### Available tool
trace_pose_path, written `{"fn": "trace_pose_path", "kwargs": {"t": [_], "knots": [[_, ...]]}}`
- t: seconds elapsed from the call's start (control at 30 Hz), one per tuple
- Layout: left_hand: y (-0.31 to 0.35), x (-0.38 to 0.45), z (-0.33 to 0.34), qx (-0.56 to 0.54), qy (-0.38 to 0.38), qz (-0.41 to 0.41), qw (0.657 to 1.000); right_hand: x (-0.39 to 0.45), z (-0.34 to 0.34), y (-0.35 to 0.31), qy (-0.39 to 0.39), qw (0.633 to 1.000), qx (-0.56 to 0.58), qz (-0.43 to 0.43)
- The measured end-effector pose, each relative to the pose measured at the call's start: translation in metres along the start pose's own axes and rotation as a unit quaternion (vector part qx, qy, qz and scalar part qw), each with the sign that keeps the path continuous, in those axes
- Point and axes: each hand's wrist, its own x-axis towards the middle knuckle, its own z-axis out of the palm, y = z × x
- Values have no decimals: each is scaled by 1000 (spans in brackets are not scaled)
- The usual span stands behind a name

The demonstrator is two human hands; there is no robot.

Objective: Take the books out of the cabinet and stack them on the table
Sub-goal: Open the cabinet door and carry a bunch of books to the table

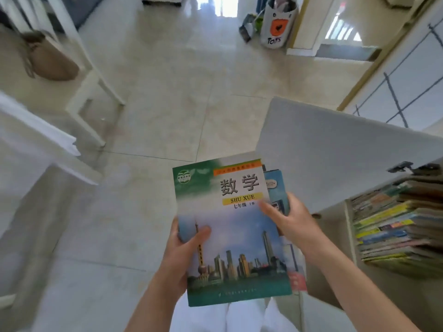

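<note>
I hold a small pile of books in front of me over the floor. The top one is a green maths textbook [230, 226] with a city skyline on its cover. Beneath it a blue book [278, 185] and other covers stick out to the right. My left hand [184, 250] grips the pile's left edge, thumb on the cover. My right hand [285, 219] holds the right edge, fingers on the cover. At the right, the cabinet [348, 233] has its grey door [335, 149] swung open. A stack of books [395, 226] lies flat inside it.
A white table [28, 149] edge is at the left. A white chair [81, 75] with a brown bag [50, 58] stands at the far left. A white toy bin [279, 22] stands at the back. Pale tiled floor [172, 97] spreads between them.
</note>
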Motion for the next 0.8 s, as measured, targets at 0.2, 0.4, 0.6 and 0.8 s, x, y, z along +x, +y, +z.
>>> {"fn": "trace_pose_path", "kwargs": {"t": [0.2,0.4,0.6,0.8], "knots": [[13,-45,-94,-80,118,84,986,2,101,-40,-141,984,-59,-94],[32,-92,-218,-60,205,186,959,-5,247,-70,-207,942,-160,-209],[51,-144,-333,1,308,238,921,-27,389,-88,-271,924,-142,-229],[58,-176,-429,-49,379,225,896,-44,504,-108,-334,909,-151,-200]]}}
